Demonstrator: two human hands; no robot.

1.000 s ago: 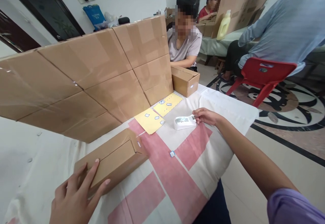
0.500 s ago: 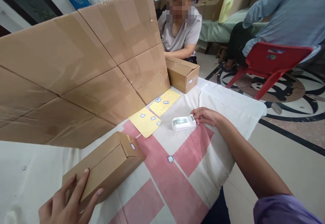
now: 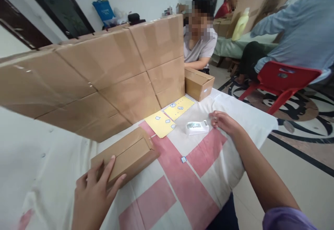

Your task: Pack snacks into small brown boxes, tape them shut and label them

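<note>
My left hand (image 3: 97,184) lies with fingers spread on the near end of a closed cardboard box (image 3: 127,153). To the right, my right hand (image 3: 221,121) hovers over the cloth just beside a white dispenser-like device (image 3: 197,128), apart from it. Its fingers are bent together, and whether something small is between them is too small to tell. Two yellow sheets, one nearer (image 3: 160,127) and one farther (image 3: 180,107), carry small white stickers. A small blue-edged sticker (image 3: 184,159) sits on the red and white tablecloth (image 3: 182,184).
A tall wall of taped cardboard boxes (image 3: 125,84) stands along the table's far left side. Another small box (image 3: 199,84) is at its right end, near a seated person (image 3: 200,45). A red chair (image 3: 287,80) and a person in blue are at the right.
My right hand has let go of the white device and moved slightly away from it. My left hand remains on the box. The camera view has shifted, so everything appears farther right.
</note>
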